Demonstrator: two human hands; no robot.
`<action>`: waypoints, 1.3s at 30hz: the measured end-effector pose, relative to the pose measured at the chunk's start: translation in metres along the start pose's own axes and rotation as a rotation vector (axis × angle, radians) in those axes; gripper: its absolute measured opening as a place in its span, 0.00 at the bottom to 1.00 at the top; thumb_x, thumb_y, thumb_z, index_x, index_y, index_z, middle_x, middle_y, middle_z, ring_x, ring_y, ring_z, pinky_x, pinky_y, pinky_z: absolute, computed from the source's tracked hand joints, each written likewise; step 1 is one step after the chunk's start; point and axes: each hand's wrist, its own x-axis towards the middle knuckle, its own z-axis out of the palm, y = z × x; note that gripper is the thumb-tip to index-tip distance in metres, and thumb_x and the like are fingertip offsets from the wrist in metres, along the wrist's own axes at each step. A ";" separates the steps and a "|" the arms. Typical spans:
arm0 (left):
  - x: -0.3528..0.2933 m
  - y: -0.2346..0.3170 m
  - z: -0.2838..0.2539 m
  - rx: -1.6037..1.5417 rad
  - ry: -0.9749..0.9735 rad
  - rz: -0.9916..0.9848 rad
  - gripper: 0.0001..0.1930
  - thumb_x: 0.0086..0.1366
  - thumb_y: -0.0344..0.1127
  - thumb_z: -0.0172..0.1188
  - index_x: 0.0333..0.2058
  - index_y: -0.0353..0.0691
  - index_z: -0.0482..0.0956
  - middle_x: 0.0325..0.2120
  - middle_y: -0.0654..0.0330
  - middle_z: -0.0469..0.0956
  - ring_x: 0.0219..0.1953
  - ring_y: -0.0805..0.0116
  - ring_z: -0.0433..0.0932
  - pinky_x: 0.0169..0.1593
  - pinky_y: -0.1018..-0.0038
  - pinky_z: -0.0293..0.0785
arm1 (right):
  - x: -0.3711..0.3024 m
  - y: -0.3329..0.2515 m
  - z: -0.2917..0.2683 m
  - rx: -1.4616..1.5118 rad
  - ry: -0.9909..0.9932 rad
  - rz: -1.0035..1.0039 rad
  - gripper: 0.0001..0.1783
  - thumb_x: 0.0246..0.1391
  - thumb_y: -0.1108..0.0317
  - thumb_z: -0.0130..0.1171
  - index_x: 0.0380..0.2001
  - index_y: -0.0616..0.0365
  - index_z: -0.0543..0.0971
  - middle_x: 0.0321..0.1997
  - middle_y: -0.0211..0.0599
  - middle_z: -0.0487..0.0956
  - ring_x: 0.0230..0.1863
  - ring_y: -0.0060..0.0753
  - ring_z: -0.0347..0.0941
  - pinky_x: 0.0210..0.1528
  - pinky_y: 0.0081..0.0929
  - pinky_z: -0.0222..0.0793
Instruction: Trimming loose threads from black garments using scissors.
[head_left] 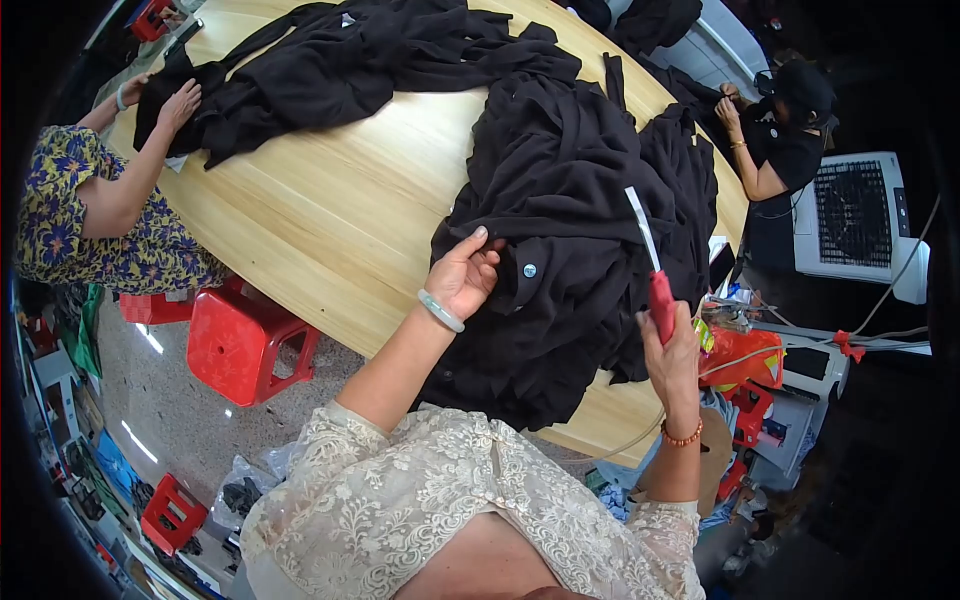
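Note:
In front of me a heap of black garments lies on the wooden table. At its near left edge, my left hand is closed, with thumb and fingers pinching a fold of black garment. A small round pale tag or badge shows on the cloth just right of those fingers. My right hand grips a red-handled tool with a long, slim metal tip, held upright over the heap's right side. The tip points up and away, apart from my left hand. A thin cable runs near my right wrist.
On the left, a person in a patterned dress handles black cloth on the round wooden table. At the far right another person in black works on dark cloth. Red stools stand left, and an air cooler stands right.

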 end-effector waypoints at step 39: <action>-0.046 -0.041 0.023 0.558 -0.039 -0.004 0.06 0.62 0.31 0.66 0.37 0.43 0.79 0.27 0.72 0.79 0.25 0.87 0.70 0.30 0.87 0.63 | -0.081 -0.005 0.013 0.108 -0.213 -0.208 0.15 0.56 0.71 0.62 0.45 0.58 0.72 0.34 0.49 0.78 0.36 0.57 0.77 0.37 0.41 0.71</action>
